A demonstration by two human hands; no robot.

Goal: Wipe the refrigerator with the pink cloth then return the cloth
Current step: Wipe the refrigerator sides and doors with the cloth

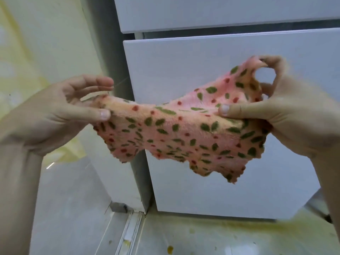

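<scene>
Cloth (pixel 184 129), pink with green leaves and red dots, hangs spread between both hands in front of the refrigerator (pixel 184 61), well above the floor (pixel 202 236). Whether it touches the white front behind it cannot be told.

The left hand (pixel 60 115) pinches the cloth's left edge. Its thumb lies on top of the fabric with other fingers hidden beneath, while two fingers stretch out straight above the cloth, free of it. The right hand (pixel 287 115) grips the right edge with its thumb pressed down on the fabric. One curled finger hooks the upper corner and holds it higher than the rest. The lower edge hangs loose and wavy.

The refrigerator shows two white fronts, one behind the cloth and an upper front (pixel 202 11) at the top of the view, with a dark gap between them. Its grey side (pixel 110 52) faces a pale yellowish wall (pixel 46 34) on the left. The floor is pale grey with yellow stains and spots, and a light strip (pixel 130 232) runs across it near the refrigerator's corner.
</scene>
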